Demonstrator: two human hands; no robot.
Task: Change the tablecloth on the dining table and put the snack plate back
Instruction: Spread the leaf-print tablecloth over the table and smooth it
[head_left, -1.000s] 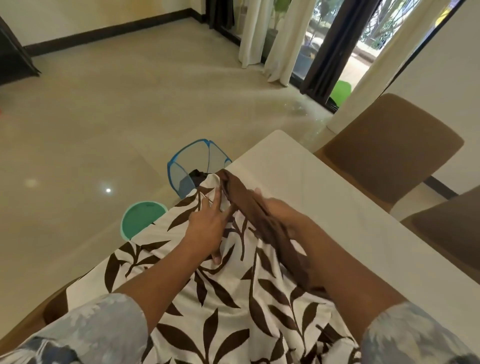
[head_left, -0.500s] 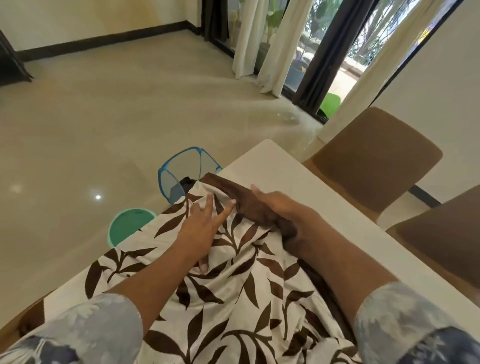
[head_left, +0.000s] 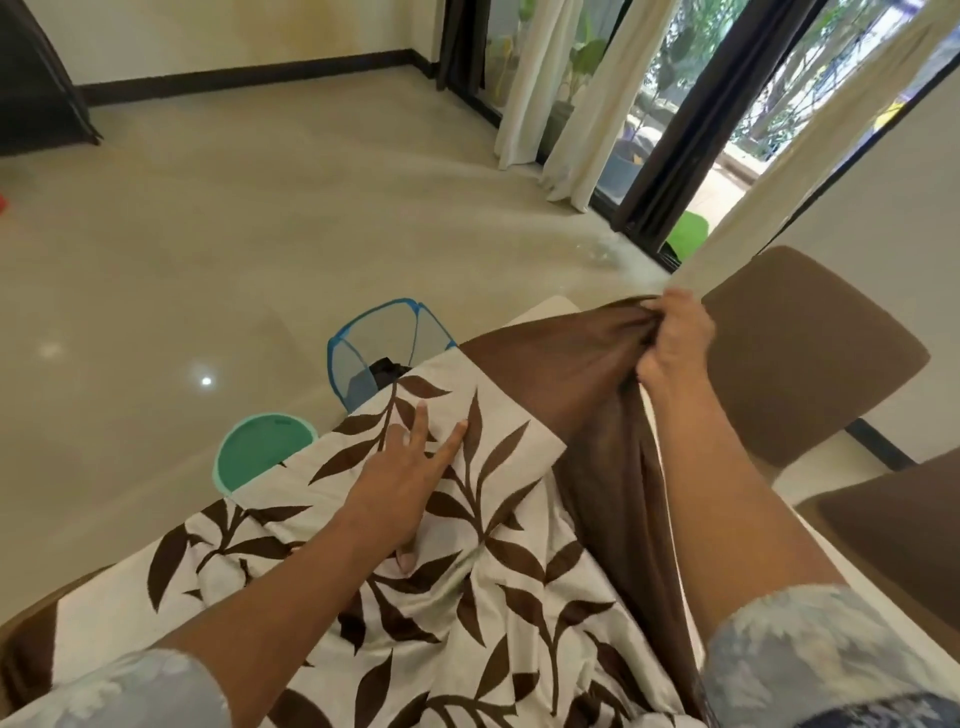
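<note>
- Left hand (head_left: 410, 467) lies flat with the fingers spread on the leaf-printed tablecloth (head_left: 493, 597). It presses and grasps nothing, probably as an anchor so that the printed part does not slide.
- Right hand (head_left: 675, 338) is clenched around a bunch of the same cloth, on its plain brown side. It holds the bunch lifted, ahead and to the right of the left hand, so the fabric is stretched tight between the two.
- I judge that the cloth is being opened out over the dining table (head_left: 548, 309). Only a pale corner shows beyond the hands.
- Below the arms the cloth is wrinkled (not yet smoothed).
- Beyond the left hand, on the floor, a blue mesh basket (head_left: 374, 343) stands with something dark inside.
- Left of that hand is a round teal thing (head_left: 260, 452) (plate or lid, I cannot tell).
- A brown chair (head_left: 810, 353) is just behind the right hand.
</note>
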